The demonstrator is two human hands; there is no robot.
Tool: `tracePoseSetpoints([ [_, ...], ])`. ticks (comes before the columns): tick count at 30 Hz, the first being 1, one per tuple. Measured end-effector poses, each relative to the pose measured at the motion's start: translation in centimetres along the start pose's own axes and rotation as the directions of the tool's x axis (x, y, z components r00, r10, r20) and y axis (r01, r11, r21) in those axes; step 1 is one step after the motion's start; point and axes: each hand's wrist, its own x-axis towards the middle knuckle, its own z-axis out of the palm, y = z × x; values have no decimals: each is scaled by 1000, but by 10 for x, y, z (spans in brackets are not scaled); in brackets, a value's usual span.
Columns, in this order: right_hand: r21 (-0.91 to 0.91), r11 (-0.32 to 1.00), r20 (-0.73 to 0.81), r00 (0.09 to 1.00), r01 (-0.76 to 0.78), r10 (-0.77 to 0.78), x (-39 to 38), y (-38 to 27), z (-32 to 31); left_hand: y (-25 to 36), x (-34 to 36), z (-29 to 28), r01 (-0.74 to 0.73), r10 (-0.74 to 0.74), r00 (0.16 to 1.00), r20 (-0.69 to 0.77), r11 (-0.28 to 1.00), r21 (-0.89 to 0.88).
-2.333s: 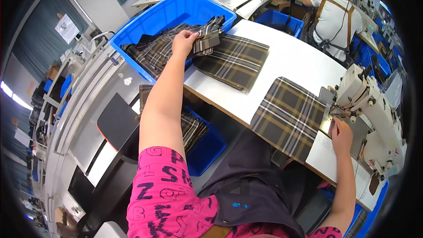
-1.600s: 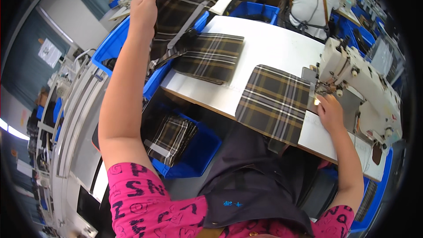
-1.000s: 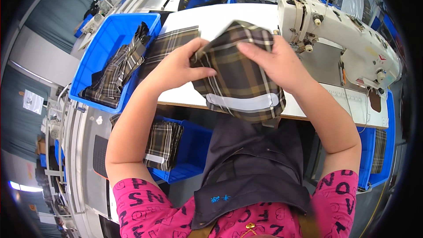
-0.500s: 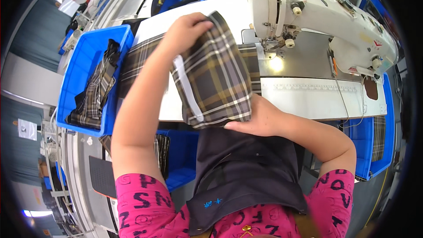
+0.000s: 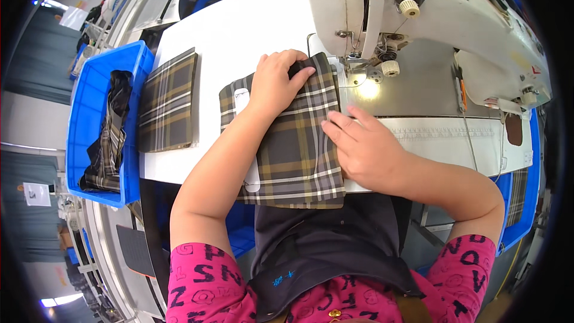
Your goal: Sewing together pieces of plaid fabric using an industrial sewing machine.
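Note:
A brown, black and white plaid fabric piece lies on the white sewing table, its right edge beside the sewing machine's presser foot. My left hand is closed on its top edge, thumb and fingers bent over the cloth near the foot. Partly hidden under my left forearm, a white strip runs down the cloth's left side. My right hand rests at the cloth's right edge, fingers apart and fingertips touching it. The white sewing machine stands over the far right of the table.
Left of the cloth lies a stack of folded plaid pieces. Beyond the table's left edge is a blue bin holding crumpled plaid cloth. Orange-handled thread snips and a printed ruler are at the right.
The plaid piece has come down from mid-air onto the table beside the presser foot. My left hand moved right and nearer; my right hand moved from its bottom corner up along the right edge.

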Motion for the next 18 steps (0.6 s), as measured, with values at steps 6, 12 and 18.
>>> tracePoseSetpoints([
  [6,98,995,-17,1000,-4,6,-8,-6,3,10,4,-11,182,-157,975,160,970,-160],
  [12,166,986,-39,999,36,-30,-15,-12,7,19,25,-9,111,-84,946,312,991,-69],
  [18,185,981,-37,998,52,-46,-13,-11,7,22,28,-14,203,-189,915,356,979,-3],
])
